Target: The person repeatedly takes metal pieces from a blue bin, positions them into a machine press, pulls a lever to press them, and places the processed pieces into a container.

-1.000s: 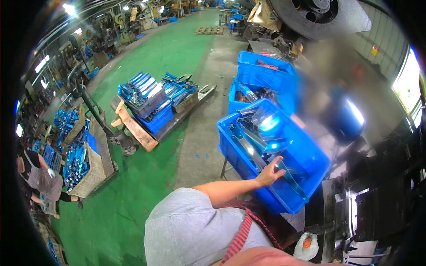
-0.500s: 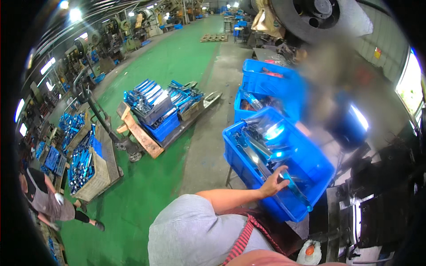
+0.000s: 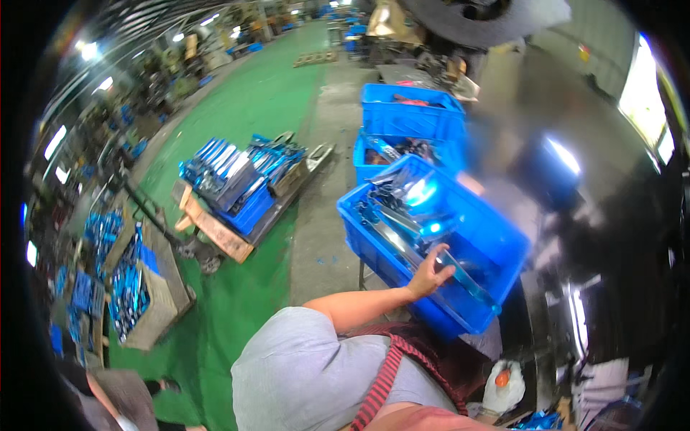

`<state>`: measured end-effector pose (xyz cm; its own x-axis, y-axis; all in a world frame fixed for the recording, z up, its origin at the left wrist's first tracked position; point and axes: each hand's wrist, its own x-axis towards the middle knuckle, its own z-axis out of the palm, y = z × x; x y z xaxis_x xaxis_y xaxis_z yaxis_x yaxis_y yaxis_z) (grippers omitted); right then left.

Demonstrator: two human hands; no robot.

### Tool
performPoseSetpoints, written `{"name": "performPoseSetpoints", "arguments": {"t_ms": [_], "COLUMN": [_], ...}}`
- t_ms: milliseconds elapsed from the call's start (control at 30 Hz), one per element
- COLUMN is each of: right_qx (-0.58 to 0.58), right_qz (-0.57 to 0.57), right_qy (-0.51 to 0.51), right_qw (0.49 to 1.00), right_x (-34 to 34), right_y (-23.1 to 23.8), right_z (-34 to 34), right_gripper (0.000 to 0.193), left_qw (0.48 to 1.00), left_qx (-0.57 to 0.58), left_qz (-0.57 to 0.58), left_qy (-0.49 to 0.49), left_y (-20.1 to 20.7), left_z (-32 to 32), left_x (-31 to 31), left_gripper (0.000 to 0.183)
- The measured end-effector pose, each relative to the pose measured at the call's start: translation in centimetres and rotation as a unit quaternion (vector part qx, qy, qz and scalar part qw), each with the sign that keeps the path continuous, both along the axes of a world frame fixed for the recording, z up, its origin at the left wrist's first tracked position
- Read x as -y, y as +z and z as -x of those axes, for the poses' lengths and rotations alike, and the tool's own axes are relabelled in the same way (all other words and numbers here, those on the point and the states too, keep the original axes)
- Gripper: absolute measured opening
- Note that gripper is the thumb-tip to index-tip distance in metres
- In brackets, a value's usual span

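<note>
My left hand point(image 3: 430, 274), bare, reaches over the near side of a blue plastic crate point(image 3: 503, 241). Its thumb and fingers close on a long, curved metal strip with shiny blue film point(image 3: 471, 284), whose far end rests by the crate's right rim. Beside the hand, several shiny metal pieces point(image 3: 392, 223) lie piled in the crate's left half, some with bright blue reflections. My right hand does not show. Near the lower edge sits a white, cloth-like thing point(image 3: 496, 396) with an orange patch; what it is cannot be made out.
Two more blue crates point(image 3: 413, 115) stand behind. To the left, a pallet point(image 3: 215, 228) carries boxes of blue-filmed parts, beside a pallet truck point(image 3: 194, 248). Further crates point(image 3: 162, 305) line the left. A co-worker point(image 3: 122, 399) is at the lower left. Dark machinery point(image 3: 618, 287) fills the right.
The view has shifted, so the crates sit further left and higher. My left hand stays on the strip in the crate. The co-worker has come nearer at the lower left.
</note>
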<state>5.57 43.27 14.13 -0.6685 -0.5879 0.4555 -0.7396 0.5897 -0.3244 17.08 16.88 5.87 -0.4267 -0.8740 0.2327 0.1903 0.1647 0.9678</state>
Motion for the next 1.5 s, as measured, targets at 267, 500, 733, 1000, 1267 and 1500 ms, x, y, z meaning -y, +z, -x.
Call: {"name": "performPoseSetpoints", "arguments": {"t_ms": [267, 500, 733, 1000, 1267, 1500], "right_qx": [0.043, 0.011, 0.0, 0.037, 0.008, 0.008], "right_qz": [0.054, 0.096, 0.126, 0.146, 0.172, 0.16], "right_qy": [0.03, -0.061, -0.112, -0.103, -0.073, -0.13], "right_qw": [0.997, 0.993, 0.986, 0.983, 0.982, 0.978], "right_x": [1.6, -0.1, 0.6, 0.7, 0.7, 0.7], "right_y": [1.2, -1.9, -3.2, -3.8, -3.7, -4.0], "right_z": [-0.2, 0.0, -2.2, -1.6, -1.3, -1.6], "right_gripper": [0.018, 0.022, 0.032, 0.024, 0.04, 0.021], "left_qw": [0.992, 0.989, 0.881, 0.841, 0.805, 0.628], "left_qx": [-0.004, 0.039, 0.125, 0.095, 0.106, 0.087], "left_qz": [-0.102, -0.102, -0.377, -0.418, -0.487, -0.507], "left_qy": [-0.071, -0.098, -0.258, -0.33, -0.322, -0.584], "left_y": [0.2, 0.6, -0.4, -1.4, -4.4, -3.2], "left_z": [-0.9, 0.9, 0.5, 0.7, 2.4, 8.2], "left_x": [2.2, 1.1, 7.7, 8.6, 14.7, 9.3], "left_gripper": [0.043, 0.035, 0.032, 0.034, 0.035, 0.044]}}
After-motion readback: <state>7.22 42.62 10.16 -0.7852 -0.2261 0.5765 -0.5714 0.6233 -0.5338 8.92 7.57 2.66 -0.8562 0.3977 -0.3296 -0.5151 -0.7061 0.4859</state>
